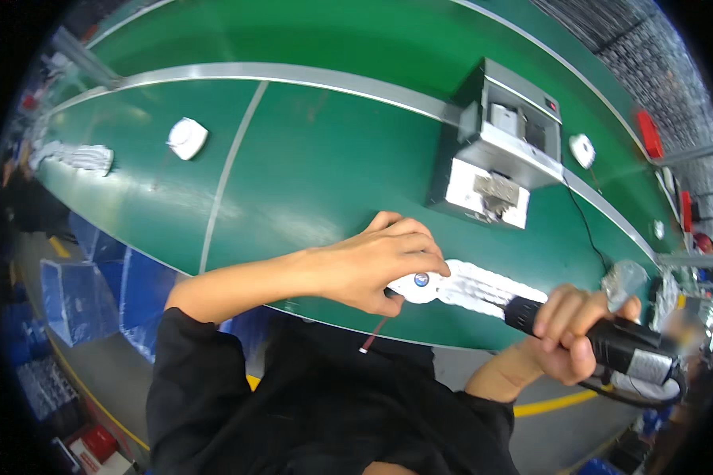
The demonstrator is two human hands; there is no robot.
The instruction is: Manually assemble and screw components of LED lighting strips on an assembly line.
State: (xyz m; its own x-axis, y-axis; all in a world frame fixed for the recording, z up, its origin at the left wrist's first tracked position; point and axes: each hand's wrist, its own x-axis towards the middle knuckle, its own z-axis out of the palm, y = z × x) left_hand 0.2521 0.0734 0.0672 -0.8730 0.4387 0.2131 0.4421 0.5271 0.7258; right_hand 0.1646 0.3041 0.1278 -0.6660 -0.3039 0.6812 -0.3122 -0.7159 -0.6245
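Observation:
My left hand (384,265) is closed on a small white rounded device (417,290) with a blue round spot, pressing it to the green table near its front edge. A thin dark reddish wire (375,334) with a pale plug runs from below that hand over the edge. My right hand (569,328) is wrapped round a black electric screwdriver (622,345), held roughly level, its tip pointing left toward the device. A row of nested white parts (487,286) lies between the device and the screwdriver. The screwdriver's bit is hard to make out against them.
A grey and black screw feeder-like machine (499,150) stands behind my hands, its black cord (585,222) trailing right. Another white part (188,138) and a white row (79,157) lie on the green table (293,174) at left. Blue bins (75,297) stand below its left edge.

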